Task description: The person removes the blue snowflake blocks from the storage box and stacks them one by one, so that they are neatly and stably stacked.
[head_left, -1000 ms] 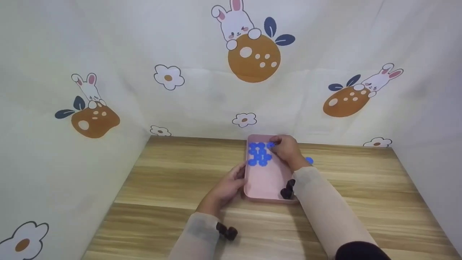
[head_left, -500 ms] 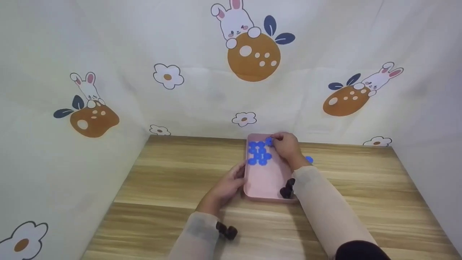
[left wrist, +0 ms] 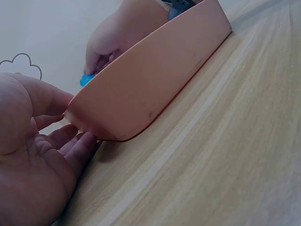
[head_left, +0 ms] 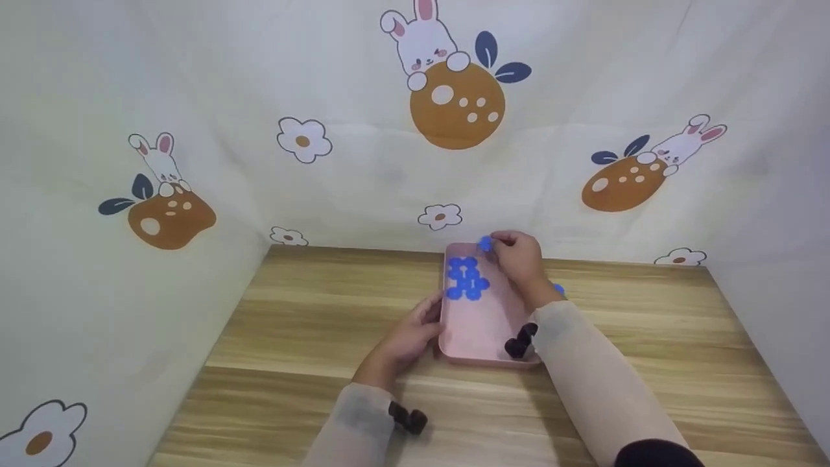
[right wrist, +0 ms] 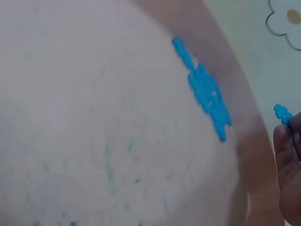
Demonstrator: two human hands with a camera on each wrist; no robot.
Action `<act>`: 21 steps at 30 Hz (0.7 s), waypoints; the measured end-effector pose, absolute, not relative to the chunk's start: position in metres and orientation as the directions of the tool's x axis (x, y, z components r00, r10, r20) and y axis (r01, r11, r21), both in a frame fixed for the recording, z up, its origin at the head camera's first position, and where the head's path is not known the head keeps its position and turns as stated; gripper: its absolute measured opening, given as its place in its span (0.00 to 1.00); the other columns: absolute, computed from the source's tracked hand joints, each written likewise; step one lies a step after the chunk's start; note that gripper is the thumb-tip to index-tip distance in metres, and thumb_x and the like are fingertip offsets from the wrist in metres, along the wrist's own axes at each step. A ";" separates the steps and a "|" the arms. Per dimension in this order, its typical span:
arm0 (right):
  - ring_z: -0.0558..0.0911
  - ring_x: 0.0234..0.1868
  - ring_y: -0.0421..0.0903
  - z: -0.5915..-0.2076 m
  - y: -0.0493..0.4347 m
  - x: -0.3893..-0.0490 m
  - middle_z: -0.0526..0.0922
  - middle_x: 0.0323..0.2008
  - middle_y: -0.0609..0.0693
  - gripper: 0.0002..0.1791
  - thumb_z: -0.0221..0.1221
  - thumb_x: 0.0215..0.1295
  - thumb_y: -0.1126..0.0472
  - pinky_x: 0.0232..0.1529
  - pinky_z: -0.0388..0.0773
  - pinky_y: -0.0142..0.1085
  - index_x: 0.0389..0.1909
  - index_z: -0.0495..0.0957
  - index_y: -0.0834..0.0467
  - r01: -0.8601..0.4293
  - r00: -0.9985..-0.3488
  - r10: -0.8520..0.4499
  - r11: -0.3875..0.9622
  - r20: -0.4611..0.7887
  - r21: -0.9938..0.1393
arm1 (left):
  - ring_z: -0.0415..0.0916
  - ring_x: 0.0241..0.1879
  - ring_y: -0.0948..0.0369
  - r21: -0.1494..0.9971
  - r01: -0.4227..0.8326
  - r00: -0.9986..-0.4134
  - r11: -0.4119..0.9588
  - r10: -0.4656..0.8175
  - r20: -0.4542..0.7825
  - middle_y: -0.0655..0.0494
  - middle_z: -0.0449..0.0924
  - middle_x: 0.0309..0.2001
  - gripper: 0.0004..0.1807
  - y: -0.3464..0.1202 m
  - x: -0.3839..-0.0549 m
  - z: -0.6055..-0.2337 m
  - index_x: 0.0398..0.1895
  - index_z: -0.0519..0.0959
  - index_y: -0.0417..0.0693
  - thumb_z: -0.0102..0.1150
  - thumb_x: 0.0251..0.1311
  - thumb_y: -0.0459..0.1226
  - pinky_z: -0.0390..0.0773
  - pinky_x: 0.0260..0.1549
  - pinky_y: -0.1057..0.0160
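Note:
The pink tray lies on the wooden table, with several blue snowflake-shaped building discs lying together toward its far left. My left hand holds the tray by its left side; in the left wrist view its fingers and thumb meet the wall at one end. Between thumb and fingertips, my right hand pinches a single blue snowflake disc at the tray's far rim. The right wrist view shows this disc at the right edge, beyond the tray wall, with the joined discs inside.
Another blue disc lies on the table right of the tray, partly hidden by the right wrist. A cloth printed with rabbits and flowers stands behind the table and along both sides. Black wrist devices sit on both sleeves.
My right hand has lifted the pinched disc away from the other discs, toward the tray's far rim. The left hand has stayed at the tray's left side.

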State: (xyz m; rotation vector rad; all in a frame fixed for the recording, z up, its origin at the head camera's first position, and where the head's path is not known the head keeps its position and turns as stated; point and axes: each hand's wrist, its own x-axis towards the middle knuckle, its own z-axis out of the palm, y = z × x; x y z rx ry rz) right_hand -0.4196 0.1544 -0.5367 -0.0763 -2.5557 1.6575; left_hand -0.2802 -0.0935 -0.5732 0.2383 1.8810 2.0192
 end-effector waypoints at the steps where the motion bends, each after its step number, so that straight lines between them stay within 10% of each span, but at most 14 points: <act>1: 0.88 0.53 0.53 -0.534 0.155 -0.417 0.90 0.52 0.57 0.16 0.60 0.75 0.57 0.52 0.89 0.40 0.55 0.88 0.59 0.003 -0.994 0.100 0.383 0.039 -0.924 | 0.45 0.88 0.46 0.987 -0.153 -0.917 -0.040 0.379 -0.127 0.42 0.49 0.87 0.38 -0.093 -0.280 -0.573 0.87 0.51 0.43 0.45 0.76 0.26 0.50 0.87 0.44; 11: 0.88 0.57 0.56 -0.512 0.185 -0.394 0.88 0.53 0.58 0.18 0.62 0.77 0.57 0.64 0.87 0.48 0.60 0.86 0.61 0.095 -0.986 0.152 0.154 -0.071 -0.983 | 0.45 0.88 0.47 0.984 -0.171 -0.914 -0.046 0.380 -0.142 0.43 0.49 0.88 0.38 -0.093 -0.280 -0.574 0.87 0.51 0.44 0.45 0.76 0.26 0.50 0.87 0.45; 21: 0.91 0.37 0.41 -0.515 0.225 -0.378 0.90 0.37 0.43 0.20 0.65 0.75 0.57 0.48 0.91 0.33 0.61 0.84 0.64 0.143 -0.962 0.241 0.057 -0.126 -0.988 | 0.43 0.88 0.43 0.986 -0.140 -0.910 -0.087 0.405 -0.093 0.37 0.47 0.87 0.39 -0.093 -0.281 -0.577 0.87 0.49 0.40 0.44 0.74 0.24 0.49 0.86 0.42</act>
